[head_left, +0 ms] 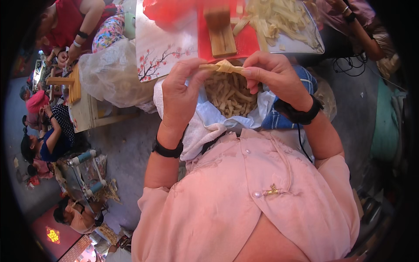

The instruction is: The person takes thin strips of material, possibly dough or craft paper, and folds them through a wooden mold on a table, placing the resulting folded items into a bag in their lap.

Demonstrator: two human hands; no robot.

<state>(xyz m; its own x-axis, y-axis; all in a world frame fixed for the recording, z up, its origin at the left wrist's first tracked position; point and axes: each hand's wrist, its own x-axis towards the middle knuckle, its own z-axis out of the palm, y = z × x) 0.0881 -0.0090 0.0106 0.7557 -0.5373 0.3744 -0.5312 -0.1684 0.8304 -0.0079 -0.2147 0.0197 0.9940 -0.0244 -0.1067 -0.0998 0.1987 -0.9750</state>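
Strip (226, 66), pale, creased, knotted midway; fingers (262, 75) pinch ends.

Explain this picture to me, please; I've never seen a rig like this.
There is no machine: someone works bare-handed. This single view comes from a wide fisheye camera on their head, looking down, so straight edges bend. The left hand and right hand pinch opposite ends of a pale yellow knotted strip. Beyond, a white tabletop with printed red blossoms bears a brown wooden block and a heap of flat pale strips. Below, white plastic lining holds more pale pieces.
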